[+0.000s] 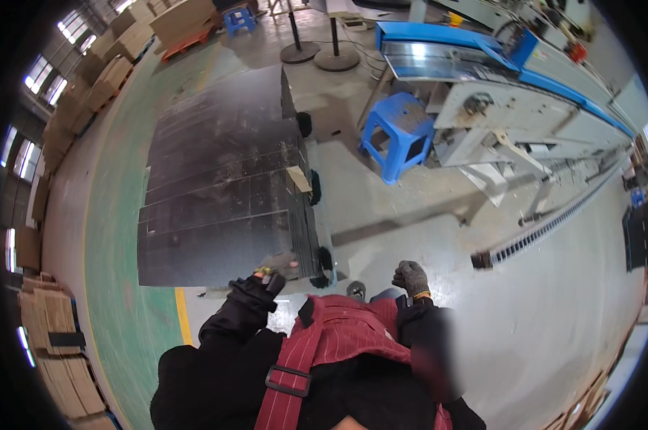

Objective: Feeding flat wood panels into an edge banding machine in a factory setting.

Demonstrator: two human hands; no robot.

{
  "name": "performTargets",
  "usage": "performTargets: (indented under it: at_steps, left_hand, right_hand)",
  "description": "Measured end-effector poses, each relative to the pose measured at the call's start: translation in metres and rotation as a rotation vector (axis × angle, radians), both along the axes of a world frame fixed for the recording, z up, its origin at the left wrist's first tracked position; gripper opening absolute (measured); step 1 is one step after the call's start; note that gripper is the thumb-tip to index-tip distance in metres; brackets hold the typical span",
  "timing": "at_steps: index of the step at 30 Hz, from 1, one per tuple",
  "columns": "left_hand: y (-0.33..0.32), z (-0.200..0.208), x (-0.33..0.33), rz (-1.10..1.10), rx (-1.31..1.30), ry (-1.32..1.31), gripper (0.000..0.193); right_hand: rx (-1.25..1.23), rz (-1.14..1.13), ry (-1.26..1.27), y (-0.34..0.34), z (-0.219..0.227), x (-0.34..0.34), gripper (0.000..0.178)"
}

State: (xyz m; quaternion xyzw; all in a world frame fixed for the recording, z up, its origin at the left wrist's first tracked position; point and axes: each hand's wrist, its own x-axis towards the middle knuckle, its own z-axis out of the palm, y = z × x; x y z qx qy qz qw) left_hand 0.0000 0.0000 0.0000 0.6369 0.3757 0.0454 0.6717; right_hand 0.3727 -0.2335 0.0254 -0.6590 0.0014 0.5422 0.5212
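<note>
A large stack of dark grey boards point(216, 215) lies in several piles in front of me and to the left. At its near right corner, my left hand point(279, 266), in a grey glove, is over or against the top board; its fingers are blurred, so their grip cannot be made out. My right hand point(411, 278), also in a grey glove, hangs apart from the stack over the floor. Its fingers are curled into a loose fist, and nothing shows in it.
Black wheels point(324, 258) stick out along the stack's right side. Beyond stand a blue plastic stool point(403, 125) and a long machine point(510, 122) with blue edges. A slatted metal rail point(553, 226) reaches out at right. Brown board piles point(59, 322) line the left side.
</note>
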Motion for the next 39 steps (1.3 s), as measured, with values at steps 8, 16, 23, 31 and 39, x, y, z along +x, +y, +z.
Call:
performTargets:
  at_steps: [8,16,23,31,39]
  left_hand:
    - [0.084,0.042,0.172,0.392,-0.435,-0.255,0.027]
    - [0.113,0.023,0.150,0.593,-0.612,-0.040,0.024]
    - [0.177,0.045,0.155,1.225,-0.341,0.042,0.026]
    - [0.277,-0.020,0.141,0.856,0.115,-0.095,0.032]
    - [0.311,-0.010,0.136,1.061,-0.711,-0.189,0.050]
  right_hand:
    - [0.217,0.884,-0.659,0.165,-0.106,0.116,0.030]
    - [-0.119,1.077,-0.732,0.381,-0.003,0.077,0.044]
    - [0.138,1.283,-0.752,0.550,0.058,0.004,0.086]
    - [-0.191,1.409,-0.731,0.647,0.031,-0.039,0.070]
    - [0.004,1.366,-0.965,0.644,0.028,-0.040,0.055]
